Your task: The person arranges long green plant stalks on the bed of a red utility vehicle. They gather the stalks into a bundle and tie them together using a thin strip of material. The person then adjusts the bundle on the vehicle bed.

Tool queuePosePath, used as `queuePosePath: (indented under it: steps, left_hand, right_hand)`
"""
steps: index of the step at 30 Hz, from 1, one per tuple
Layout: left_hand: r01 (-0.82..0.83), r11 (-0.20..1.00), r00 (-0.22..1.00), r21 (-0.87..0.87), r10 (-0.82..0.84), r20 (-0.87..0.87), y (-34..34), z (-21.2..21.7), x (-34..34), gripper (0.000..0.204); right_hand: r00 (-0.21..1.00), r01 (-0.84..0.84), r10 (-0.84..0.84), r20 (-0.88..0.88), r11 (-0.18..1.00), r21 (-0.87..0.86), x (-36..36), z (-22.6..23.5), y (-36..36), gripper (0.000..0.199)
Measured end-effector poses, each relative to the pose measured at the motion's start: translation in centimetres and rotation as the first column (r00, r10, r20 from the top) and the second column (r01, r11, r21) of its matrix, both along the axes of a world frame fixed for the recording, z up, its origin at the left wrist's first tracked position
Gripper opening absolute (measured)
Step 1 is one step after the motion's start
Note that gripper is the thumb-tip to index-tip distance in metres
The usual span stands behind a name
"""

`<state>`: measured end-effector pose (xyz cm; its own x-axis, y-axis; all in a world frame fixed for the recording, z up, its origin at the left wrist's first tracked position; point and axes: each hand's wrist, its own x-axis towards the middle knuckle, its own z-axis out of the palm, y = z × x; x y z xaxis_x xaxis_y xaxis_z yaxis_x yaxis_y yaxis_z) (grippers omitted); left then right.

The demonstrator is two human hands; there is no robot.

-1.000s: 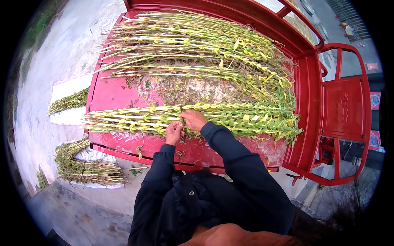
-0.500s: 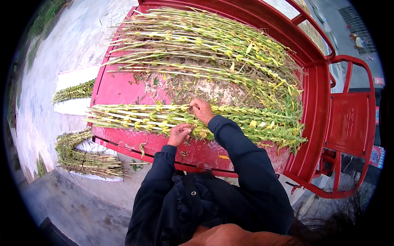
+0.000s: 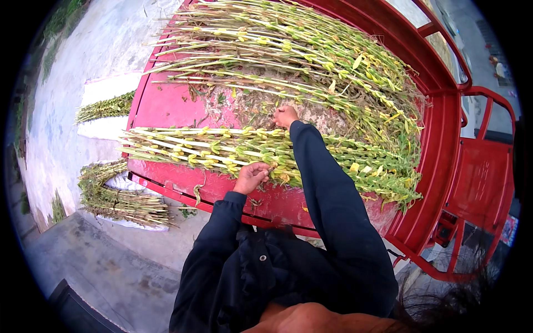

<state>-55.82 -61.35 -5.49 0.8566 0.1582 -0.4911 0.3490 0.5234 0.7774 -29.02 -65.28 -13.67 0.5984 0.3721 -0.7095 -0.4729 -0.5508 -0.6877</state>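
Observation:
A near bunch of sesame-like stalks (image 3: 219, 147), pale-stemmed with green and yellow pods, lies lengthwise across a red truck bed (image 3: 166, 105). At its near edge my left hand (image 3: 254, 177) has thumb and fingers pinched together. A small brownish bit shows at the fingertips, too small to name. My right hand (image 3: 285, 117) is past the far side of the same bunch, over dry leaf litter (image 3: 250, 108). Its fingers are curled closed, and whatever they may hold is hidden.
A larger pile of stalks (image 3: 288, 50) covers the far part of the bed. Red side rails (image 3: 444, 105) rise at the right. On the concrete at left, bundled stalks (image 3: 125, 194) and another bundle (image 3: 105, 106) lie on white sheets.
My right hand has moved away from the near bunch, farther out over the litter. My left hand has shifted slightly right. The whole view has shifted a little.

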Motion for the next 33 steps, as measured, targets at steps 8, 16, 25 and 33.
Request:
queuePosePath:
  steps: [8, 16, 25, 33]
  left_hand:
    - [-0.002, 0.998, 0.998, -0.063, 0.005, 0.057, 0.7, -0.6, -0.6, 0.024]
    - [0.019, 1.000, 0.996, -0.024, -0.017, 0.087, 0.6, -0.8, -0.6, 0.025]
    - [-0.127, 0.987, 0.979, 0.095, 0.109, 0.172, -0.9, -1.6, -0.5, 0.012]
    - [-0.065, 0.971, 0.985, 0.232, 0.025, 0.171, -0.3, -0.4, -0.9, 0.011]
  right_hand:
    - [0.096, 0.049, 0.326, 0.941, 0.942, -0.331, 6.4, 13.7, 1.1, 0.028]
    - [0.108, 0.021, 0.731, 0.674, 0.676, -0.737, 14.5, 15.1, -0.8, 0.016]
    - [-0.052, -0.384, 0.265, 0.963, 0.885, -0.264, 6.0, 22.3, -3.4, 0.014]
    - [0.167, -0.663, 0.452, 0.876, 0.709, -0.239, -7.8, 14.2, -4.9, 0.015]
